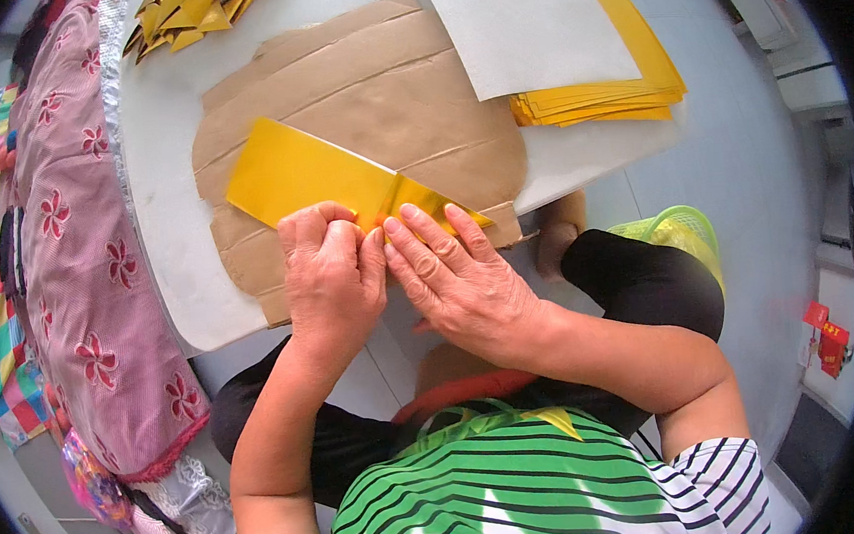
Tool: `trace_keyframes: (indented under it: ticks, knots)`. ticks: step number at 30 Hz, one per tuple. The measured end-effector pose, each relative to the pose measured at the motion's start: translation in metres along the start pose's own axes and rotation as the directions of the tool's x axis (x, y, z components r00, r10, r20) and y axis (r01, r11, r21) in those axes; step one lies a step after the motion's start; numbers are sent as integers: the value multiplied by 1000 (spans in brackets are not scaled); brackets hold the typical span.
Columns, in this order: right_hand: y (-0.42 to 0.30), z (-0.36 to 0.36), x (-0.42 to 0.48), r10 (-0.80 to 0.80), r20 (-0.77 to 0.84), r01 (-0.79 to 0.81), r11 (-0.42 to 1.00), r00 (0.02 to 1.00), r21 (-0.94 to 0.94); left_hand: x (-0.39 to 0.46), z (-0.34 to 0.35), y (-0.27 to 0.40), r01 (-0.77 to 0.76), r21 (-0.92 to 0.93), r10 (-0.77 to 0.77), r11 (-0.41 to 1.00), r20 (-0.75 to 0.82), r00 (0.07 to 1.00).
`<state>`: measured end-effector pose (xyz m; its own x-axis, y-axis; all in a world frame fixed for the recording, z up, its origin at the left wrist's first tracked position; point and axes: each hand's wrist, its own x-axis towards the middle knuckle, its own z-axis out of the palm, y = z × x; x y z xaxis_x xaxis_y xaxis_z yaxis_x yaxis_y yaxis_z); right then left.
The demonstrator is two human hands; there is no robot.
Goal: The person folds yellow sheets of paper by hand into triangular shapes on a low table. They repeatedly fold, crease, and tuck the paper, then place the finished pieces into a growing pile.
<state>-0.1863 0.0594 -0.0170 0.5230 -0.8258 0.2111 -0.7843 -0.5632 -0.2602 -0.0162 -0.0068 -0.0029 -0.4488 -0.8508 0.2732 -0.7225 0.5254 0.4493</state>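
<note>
A gold foil paper sheet (306, 167) lies slantwise over a piece of brown cardboard (338, 93). Its right end is folded into a slanted, pointed flap (433, 195). My left hand (329, 267) pinches the sheet's near edge, thumb and curled fingers together. Beside it, my right hand (462, 287) holds the folded end down, its fingers laid along the flap. The two hands touch or nearly touch at the fold. My fingers hide part of the near edge.
The cardboard rests on a white table (180, 286). Folded gold pieces (189, 15) are heaped at the far left. Stacked gold sheets (595, 103) lie far right under a white sheet (536, 25). Pink flowered fabric (76, 212) borders the left side; a green basket (683, 220) stands at right.
</note>
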Motion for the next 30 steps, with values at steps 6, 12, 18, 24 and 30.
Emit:
trace_keyframes:
  ticks: [6, 12, 18, 24, 30]
  knots:
    - [0, -1, 0, -1, 1, 1, 1000, 1000, -5, 2, -1, 0, -12, -3, 12, 1000, -24, 1000]
    - [1, -4, 0, 1, 23, -2, 999, 1000, 40, 3, -2, 1, 29, -8, -29, 1000, 14, 999]
    - [1, -4, 2, -13, 8, 13, 1000, 1000, -2, 2, -2, 2, 41, -7, -41, 999, 6, 999]
    - [1, -4, 3, -13, -11, 13, 1000, 1000, -19, 1, 4, 3, -22, 85, 28, 996, -66, 997]
    - [1, -7, 3, -20, 3, 20, 999, 1000, -38, 10, -6, 8, -162, 266, 127, 950, 145, 981]
